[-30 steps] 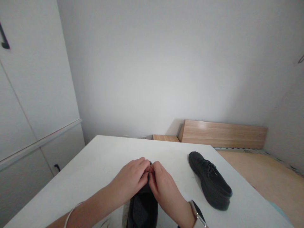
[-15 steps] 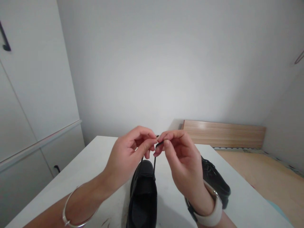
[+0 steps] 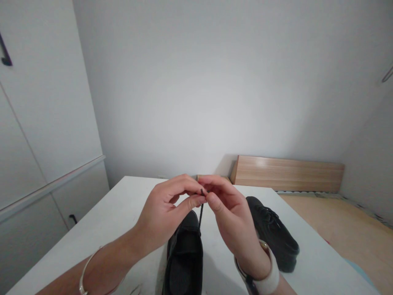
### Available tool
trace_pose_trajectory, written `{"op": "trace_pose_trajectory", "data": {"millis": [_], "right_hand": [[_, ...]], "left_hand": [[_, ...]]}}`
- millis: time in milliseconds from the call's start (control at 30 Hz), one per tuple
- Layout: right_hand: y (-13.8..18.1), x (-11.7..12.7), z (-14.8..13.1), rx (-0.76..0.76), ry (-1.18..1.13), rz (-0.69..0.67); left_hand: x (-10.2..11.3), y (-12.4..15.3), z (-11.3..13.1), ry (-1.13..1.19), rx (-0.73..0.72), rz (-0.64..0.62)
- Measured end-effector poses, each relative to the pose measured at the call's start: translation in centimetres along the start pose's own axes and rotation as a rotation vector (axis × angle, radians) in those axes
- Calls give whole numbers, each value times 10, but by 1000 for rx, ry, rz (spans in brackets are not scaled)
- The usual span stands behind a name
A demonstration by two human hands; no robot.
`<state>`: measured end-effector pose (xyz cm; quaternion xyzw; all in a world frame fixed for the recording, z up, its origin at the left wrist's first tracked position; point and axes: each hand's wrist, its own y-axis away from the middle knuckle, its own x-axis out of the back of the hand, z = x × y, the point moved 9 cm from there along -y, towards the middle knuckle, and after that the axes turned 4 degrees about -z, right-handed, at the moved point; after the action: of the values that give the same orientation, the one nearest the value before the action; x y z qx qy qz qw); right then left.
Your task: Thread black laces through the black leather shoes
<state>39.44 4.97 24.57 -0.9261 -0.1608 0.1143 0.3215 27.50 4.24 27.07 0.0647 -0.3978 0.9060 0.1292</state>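
Note:
A black shoe (image 3: 184,254) stands on the white table in front of me, its opening towards me. One black shoelace (image 3: 201,215) rises taut from its right side up to my fingers. My left hand (image 3: 173,203) pinches the lace between thumb and forefinger above the shoe's toe. Touching it there, my right hand (image 3: 231,213) is also closed on the lace, thumb and fingertips together. A short dark bit of lace shows between the fingertips; the rest of it is hidden by the fingers.
A second black shoe (image 3: 273,233), with its lace tied, lies on the right of the white table (image 3: 107,229). Beyond the table's right edge is a bed base (image 3: 334,229) with a wooden headboard (image 3: 288,171). White cabinets (image 3: 46,123) line the left side.
Both hands have moved slightly lower and closer together, so the fingertips now meet. The right hand has shifted a little left, uncovering more of the second shoe.

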Motion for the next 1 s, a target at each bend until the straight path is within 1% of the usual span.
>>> {"op": "trace_pose_trajectory", "data": {"millis": [67, 200, 300, 400, 500, 567, 667, 733, 833, 900, 1000], "right_hand": [[1, 0, 12, -53, -137, -16], [1, 3, 25, -88, -335, 22], [2, -1, 33, -121, -408, 20], [3, 0, 39, -120, -414, 52], [5, 10, 40, -111, -444, 128], [9, 20, 42, -145, -508, 166], [24, 41, 50, -265, -586, 218], [42, 62, 57, -331, -553, 274], [75, 104, 65, -356, -394, 412], [101, 131, 72, -377, -292, 516], [135, 160, 81, -418, -175, 648]], "left_hand": [[1, 1, -1, 24, 0, 1], [0, 1, 2, 75, -20, -9], [-1, 2, 2, 103, -27, -23], [-3, 4, 0, 88, -20, -40], [-2, 8, -10, 136, 26, -39], [4, 12, -25, 278, 112, -17], [14, 25, -54, 525, 256, -7], [30, 39, -74, 565, 335, 37], [63, 70, -105, 441, 462, 145], [81, 93, -123, 338, 549, 170], [103, 126, -142, 228, 630, 230]]}}
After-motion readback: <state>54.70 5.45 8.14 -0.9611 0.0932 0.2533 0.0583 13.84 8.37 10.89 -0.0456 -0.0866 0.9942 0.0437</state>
